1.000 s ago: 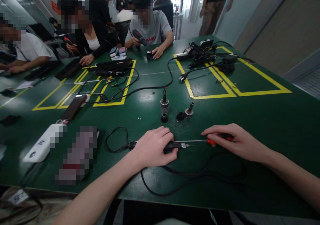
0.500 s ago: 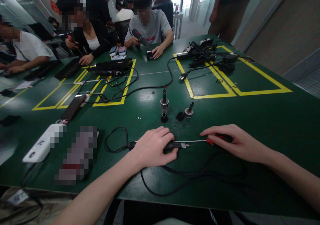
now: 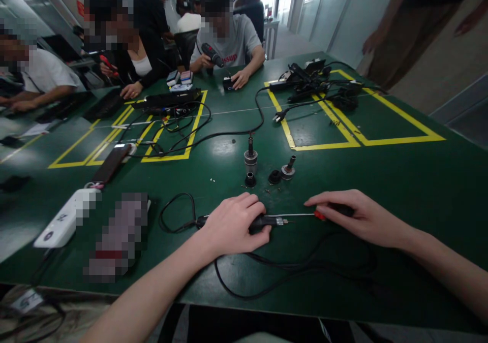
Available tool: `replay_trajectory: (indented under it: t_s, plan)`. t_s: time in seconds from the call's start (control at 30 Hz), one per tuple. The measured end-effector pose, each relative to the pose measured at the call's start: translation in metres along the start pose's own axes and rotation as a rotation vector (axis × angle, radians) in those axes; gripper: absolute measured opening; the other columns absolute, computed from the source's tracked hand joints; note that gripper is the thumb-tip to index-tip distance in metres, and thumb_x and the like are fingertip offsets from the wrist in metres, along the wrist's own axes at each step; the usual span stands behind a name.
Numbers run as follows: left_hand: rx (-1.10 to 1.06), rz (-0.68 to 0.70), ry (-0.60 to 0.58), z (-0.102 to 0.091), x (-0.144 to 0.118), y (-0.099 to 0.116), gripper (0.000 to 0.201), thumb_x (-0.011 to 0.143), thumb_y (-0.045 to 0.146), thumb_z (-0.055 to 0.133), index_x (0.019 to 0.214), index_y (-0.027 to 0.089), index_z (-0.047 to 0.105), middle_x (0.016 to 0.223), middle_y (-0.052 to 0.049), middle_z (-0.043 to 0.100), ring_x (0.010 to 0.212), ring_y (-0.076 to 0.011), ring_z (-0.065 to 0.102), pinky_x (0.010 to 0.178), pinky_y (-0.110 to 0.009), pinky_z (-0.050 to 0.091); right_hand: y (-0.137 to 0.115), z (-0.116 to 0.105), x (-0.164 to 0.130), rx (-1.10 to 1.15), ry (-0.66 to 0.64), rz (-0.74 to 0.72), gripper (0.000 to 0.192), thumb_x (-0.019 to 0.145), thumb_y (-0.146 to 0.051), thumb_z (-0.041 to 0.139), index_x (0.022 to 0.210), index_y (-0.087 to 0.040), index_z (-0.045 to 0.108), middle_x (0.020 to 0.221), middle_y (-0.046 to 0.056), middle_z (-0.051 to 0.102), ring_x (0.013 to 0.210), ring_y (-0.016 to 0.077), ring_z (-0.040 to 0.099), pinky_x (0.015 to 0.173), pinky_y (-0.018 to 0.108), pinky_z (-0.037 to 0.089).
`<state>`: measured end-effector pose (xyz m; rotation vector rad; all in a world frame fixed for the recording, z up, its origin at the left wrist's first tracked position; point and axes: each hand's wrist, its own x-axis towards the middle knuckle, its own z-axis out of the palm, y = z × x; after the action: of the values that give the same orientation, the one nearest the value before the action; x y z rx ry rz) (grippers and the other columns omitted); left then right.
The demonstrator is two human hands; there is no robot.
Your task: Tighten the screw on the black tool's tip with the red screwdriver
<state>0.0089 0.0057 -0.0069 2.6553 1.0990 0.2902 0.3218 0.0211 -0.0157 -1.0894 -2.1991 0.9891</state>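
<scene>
Your two hands meet along one line on the green table [image 3: 381, 170].

Your left hand [image 3: 232, 226] is clamped over a black corded tool [image 3: 263, 223] lying flat, its metal tip pointing right. Your right hand [image 3: 358, 216] is closed on a red-handled screwdriver [image 3: 322, 214], whose thin shaft runs left, level with the tool's long axis, ending just beside that tip. Beyond them, apart, stand small metal and black fittings [image 3: 267, 173]; the tool's black cord [image 3: 290, 267] loops in front.
</scene>
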Motion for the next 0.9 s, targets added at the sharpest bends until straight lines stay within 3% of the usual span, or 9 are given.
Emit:
replay_trajectory:
  t_s: [0.2,0.33,0.43,0.53,0.7,0.9]
  plan:
    - [-0.007,-0.002,0.019,0.0004,-0.0011,0.0000,0.014,0.097,0.035,0.065,0.094,0.021,0.064,0.090,-0.003,0.070,0.086,-0.0211,0.067,0.075,-0.032,0.054,0.0018,0.0008,-0.0034,-0.058,0.062,-0.072,0.022,0.098,-0.042,0.074,0.111,-0.027,0.084,0.094,0.008,0.083,0.080,0.0243,0.079,0.069,0.033,0.064]
    - [-0.006,-0.001,0.026,0.0003,-0.0015,0.0003,0.015,0.096,0.035,0.065,0.093,0.021,0.065,0.089,-0.003,0.070,0.086,-0.0213,0.067,0.075,-0.033,0.054,0.0012,0.0034,-0.0027,-0.075,0.067,-0.093,0.027,0.102,-0.046,0.067,0.111,-0.026,0.084,0.090,0.008,0.082,0.075,0.0232,0.076,0.066,0.033,0.060]
    - [-0.007,0.003,0.030,0.0007,-0.0012,-0.0001,0.015,0.096,0.035,0.065,0.092,0.020,0.065,0.088,-0.003,0.069,0.085,-0.0214,0.067,0.075,-0.033,0.055,-0.0011,0.0027,-0.0014,-0.027,0.005,-0.031,0.034,0.107,-0.047,0.059,0.111,-0.024,0.084,0.081,0.006,0.081,0.068,0.0209,0.075,0.062,0.031,0.059]
    - [-0.010,-0.001,0.033,0.0007,-0.0010,-0.0004,0.016,0.096,0.036,0.065,0.092,0.021,0.064,0.087,-0.002,0.069,0.085,-0.0213,0.067,0.075,-0.033,0.055,-0.0030,0.0009,-0.0009,0.010,-0.016,0.001,0.032,0.106,-0.044,0.062,0.113,-0.023,0.084,0.080,0.006,0.080,0.067,0.0205,0.075,0.058,0.029,0.058]
    - [-0.009,0.003,0.027,-0.0003,-0.0011,0.0001,0.016,0.097,0.036,0.065,0.093,0.021,0.065,0.088,-0.003,0.069,0.084,-0.0208,0.066,0.075,-0.033,0.055,-0.0022,0.0007,-0.0003,-0.030,0.047,-0.072,0.019,0.096,-0.038,0.074,0.107,-0.025,0.084,0.089,0.007,0.080,0.074,0.0215,0.076,0.065,0.031,0.062]
    - [0.005,0.008,0.030,0.0007,-0.0014,-0.0007,0.015,0.096,0.036,0.066,0.093,0.021,0.065,0.089,-0.003,0.070,0.086,-0.0214,0.067,0.075,-0.033,0.054,0.0010,0.0000,-0.0021,-0.047,0.000,-0.046,0.028,0.102,-0.043,0.067,0.114,-0.025,0.085,0.098,0.009,0.086,0.083,0.0247,0.082,0.074,0.035,0.066]
